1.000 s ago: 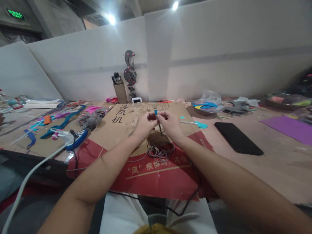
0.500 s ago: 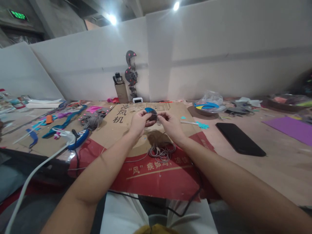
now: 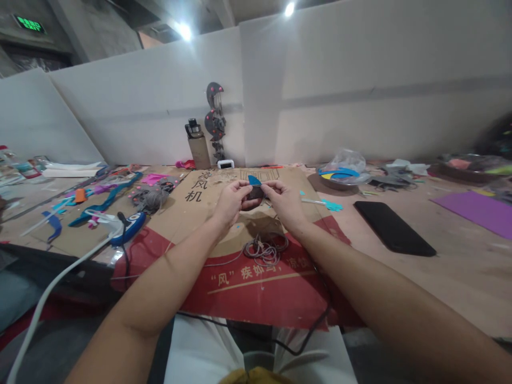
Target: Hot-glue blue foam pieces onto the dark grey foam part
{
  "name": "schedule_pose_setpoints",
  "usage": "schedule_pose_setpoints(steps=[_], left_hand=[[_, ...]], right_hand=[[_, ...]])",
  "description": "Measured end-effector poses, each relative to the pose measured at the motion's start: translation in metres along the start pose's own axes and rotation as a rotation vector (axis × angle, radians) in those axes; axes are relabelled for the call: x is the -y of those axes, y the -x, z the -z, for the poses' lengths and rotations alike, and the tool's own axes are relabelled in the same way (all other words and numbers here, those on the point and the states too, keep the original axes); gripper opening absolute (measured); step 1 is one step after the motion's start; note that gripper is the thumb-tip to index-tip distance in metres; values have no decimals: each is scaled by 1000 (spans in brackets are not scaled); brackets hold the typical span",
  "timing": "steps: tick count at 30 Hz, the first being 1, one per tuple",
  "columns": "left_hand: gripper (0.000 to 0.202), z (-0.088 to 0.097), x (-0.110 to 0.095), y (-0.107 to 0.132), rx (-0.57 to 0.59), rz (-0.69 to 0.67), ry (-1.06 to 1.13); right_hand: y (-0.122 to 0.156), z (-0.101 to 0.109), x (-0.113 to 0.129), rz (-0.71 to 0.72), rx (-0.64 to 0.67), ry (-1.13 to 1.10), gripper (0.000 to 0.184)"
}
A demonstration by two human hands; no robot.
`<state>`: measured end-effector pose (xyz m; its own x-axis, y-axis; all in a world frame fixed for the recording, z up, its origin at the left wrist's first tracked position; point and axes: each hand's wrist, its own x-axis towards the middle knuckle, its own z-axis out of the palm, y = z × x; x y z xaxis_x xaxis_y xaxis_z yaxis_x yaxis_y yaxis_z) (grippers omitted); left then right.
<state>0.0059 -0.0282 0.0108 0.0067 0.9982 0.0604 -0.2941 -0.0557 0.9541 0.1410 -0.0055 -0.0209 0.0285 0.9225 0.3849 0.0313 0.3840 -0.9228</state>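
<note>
Above the flattened cardboard [image 3: 224, 234], my left hand [image 3: 232, 202] and my right hand [image 3: 280, 200] meet around a small dark grey piece with a blue pointed part [image 3: 254, 181]. My left fingers are closed on its left side and underneath. The thumb and fingertips of my right hand pinch at its right edge; any cord between them is too small to make out. Below the hands, a loose coil of grey cord [image 3: 266, 249] lies on the cardboard, one strand trailing left.
A black phone [image 3: 394, 228] and purple sheet [image 3: 476, 212] lie right. Left are a blue-and-white corded tool [image 3: 128, 228] and a grey yarn bundle [image 3: 154, 197]. A bottle [image 3: 198, 149] stands behind, near a grey crescent hanging [image 3: 216, 120]. A bowl [image 3: 344, 184] holds coloured pieces.
The grey and blue piece has turned, so its blue point now stands up. Both hands have shifted slightly right, and the right fingertips have come against the piece's edge.
</note>
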Motion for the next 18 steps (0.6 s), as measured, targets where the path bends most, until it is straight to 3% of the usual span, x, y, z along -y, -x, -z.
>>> schedule_pose_setpoints(steps=[8,18], left_hand=[[7,4,0,-7,-83,-22,-4],[11,7,-1,-7,-30,32,7]], right_hand=[[2,-1,-4,24,12,45,33],[2,0,2,-16,-6,-3,29]])
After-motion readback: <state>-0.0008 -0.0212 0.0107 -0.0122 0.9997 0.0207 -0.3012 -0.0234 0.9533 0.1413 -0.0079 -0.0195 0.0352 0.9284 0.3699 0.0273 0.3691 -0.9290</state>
